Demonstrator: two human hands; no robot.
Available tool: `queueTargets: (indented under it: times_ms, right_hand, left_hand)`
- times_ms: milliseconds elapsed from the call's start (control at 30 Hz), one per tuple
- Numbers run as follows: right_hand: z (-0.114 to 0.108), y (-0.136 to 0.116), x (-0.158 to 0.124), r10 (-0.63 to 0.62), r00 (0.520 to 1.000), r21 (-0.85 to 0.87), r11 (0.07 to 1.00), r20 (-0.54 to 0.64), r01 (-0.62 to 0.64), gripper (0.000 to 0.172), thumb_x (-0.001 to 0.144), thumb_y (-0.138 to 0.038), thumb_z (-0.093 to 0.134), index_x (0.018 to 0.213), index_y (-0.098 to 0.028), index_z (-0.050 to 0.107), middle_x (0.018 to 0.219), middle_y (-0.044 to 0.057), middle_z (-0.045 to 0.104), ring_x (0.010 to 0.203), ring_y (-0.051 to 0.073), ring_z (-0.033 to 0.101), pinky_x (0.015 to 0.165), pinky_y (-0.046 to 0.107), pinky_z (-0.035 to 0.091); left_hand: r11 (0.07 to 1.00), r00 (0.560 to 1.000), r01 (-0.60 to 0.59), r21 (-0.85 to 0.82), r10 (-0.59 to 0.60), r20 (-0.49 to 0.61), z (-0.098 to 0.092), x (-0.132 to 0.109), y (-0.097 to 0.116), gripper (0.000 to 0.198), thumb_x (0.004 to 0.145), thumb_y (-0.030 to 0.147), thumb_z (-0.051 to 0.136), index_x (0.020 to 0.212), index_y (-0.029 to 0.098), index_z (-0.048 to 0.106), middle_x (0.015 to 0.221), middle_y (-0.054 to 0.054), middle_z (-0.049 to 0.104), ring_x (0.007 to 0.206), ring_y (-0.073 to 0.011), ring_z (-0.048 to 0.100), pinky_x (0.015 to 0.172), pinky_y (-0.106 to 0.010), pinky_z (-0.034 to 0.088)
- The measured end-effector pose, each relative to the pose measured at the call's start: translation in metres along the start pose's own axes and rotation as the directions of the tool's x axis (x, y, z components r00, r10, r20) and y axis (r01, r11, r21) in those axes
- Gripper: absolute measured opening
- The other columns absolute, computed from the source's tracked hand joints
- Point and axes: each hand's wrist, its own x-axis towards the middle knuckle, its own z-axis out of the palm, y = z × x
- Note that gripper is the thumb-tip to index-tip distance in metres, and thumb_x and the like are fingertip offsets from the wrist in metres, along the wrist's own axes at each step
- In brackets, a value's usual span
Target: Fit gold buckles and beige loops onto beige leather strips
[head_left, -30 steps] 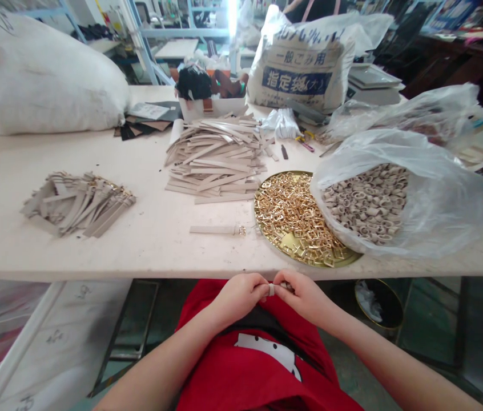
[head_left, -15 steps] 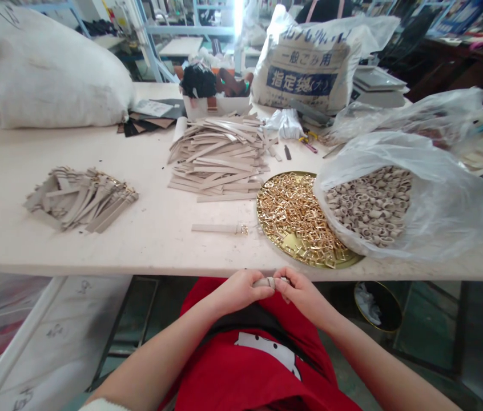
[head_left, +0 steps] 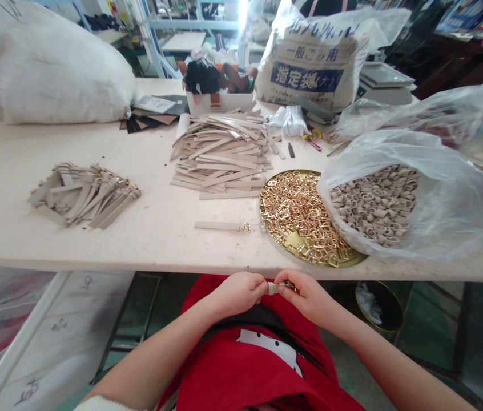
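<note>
Over my lap, just off the table's front edge, I hold a beige strap [head_left: 273,288] between both hands. My left hand [head_left: 244,294] is closed on its left part, fingers curled and hiding most of it. My right hand [head_left: 304,294] pinches the other end, where a bit of gold buckle shows at the fingers. One buckled strap [head_left: 221,226] lies alone on the table beyond my hands. To its right is a gold tray [head_left: 293,241] heaped with gold buckles [head_left: 297,205], partly covered by a clear bag [head_left: 451,200] of beige loops [head_left: 376,202].
A pile of loose beige straps [head_left: 220,154] lies mid-table, and a heap of buckled straps [head_left: 89,194] at the left. Large white sacks [head_left: 53,68] and a printed bag [head_left: 310,68] stand behind. A round bin [head_left: 378,305] is below the table at right.
My left fingers have closed further over the strap, and the right hand has shifted slightly right, showing the buckle end more. The view has shifted a little.
</note>
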Motion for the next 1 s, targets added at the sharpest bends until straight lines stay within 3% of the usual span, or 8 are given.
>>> queueTargets:
  times_ms: [133,367,633,767,867,1000]
  right_hand:
    - [0.002,0.001,-0.001,-0.018,1.000,-0.002,1.000,0.015,0.018,0.009,0.082,-0.021,0.046,0.083,-0.019,0.055,0.079,0.002,0.059,0.073,0.015,0.053,0.066,0.027,0.040]
    - [0.004,0.004,0.005,0.067,0.995,0.091,0.994,-0.075,-0.060,0.010,0.081,-0.027,0.047,0.084,-0.019,0.053,0.069,0.000,0.057,0.064,0.014,0.051,0.059,0.027,0.039]
    - [0.008,0.004,0.001,0.009,0.997,0.000,1.000,-0.078,-0.010,0.008,0.080,-0.020,0.046,0.082,-0.020,0.054,0.075,0.002,0.059,0.070,0.016,0.052,0.064,0.028,0.040]
    - [0.010,0.005,0.001,0.035,0.991,-0.012,0.999,-0.131,-0.037,0.008,0.080,-0.024,0.048,0.080,-0.019,0.054,0.075,0.002,0.059,0.070,0.016,0.053,0.064,0.029,0.040]
    - [0.011,0.005,0.003,0.114,0.985,0.081,0.991,-0.132,-0.104,0.010,0.080,-0.028,0.048,0.080,-0.019,0.052,0.066,-0.001,0.055,0.061,0.015,0.051,0.058,0.027,0.039]
    - [0.013,0.008,0.003,0.192,0.981,0.270,0.947,-0.042,-0.174,0.014,0.081,-0.032,0.048,0.081,-0.019,0.050,0.056,-0.005,0.048,0.049,0.011,0.047,0.049,0.024,0.038]
  left_hand:
    - [1.000,1.000,-0.004,-0.011,0.004,0.018,-0.001,0.000,0.000,0.034,0.084,0.029,0.032,0.063,0.016,0.054,0.063,0.000,0.059,0.059,-0.0109,0.050,0.054,-0.021,0.031]
    - [1.000,1.000,0.022,0.013,-0.022,-0.008,-0.007,0.000,0.001,0.030,0.080,0.040,0.043,0.073,0.015,0.057,0.067,0.000,0.059,0.058,-0.0106,0.048,0.050,-0.020,0.028]
    - [0.998,0.997,0.045,-0.043,-0.041,0.072,0.006,0.002,0.009,0.029,0.083,0.035,0.039,0.073,0.016,0.058,0.065,0.000,0.063,0.055,-0.0107,0.053,0.052,-0.020,0.033]
    - [0.990,0.998,0.045,0.133,-0.040,-0.038,0.005,0.004,0.007,0.025,0.081,0.032,0.042,0.071,0.016,0.059,0.070,-0.003,0.064,0.061,-0.0135,0.054,0.053,-0.022,0.031]
    - [0.978,0.999,0.015,0.210,-0.004,-0.053,0.001,0.005,0.004,0.025,0.081,0.034,0.044,0.073,0.016,0.060,0.072,-0.003,0.064,0.061,-0.0141,0.052,0.052,-0.023,0.029]
    - [0.978,1.000,-0.012,0.208,0.018,-0.025,0.002,0.004,0.006,0.028,0.083,0.035,0.041,0.076,0.016,0.060,0.073,-0.003,0.064,0.061,-0.0139,0.052,0.052,-0.023,0.029]
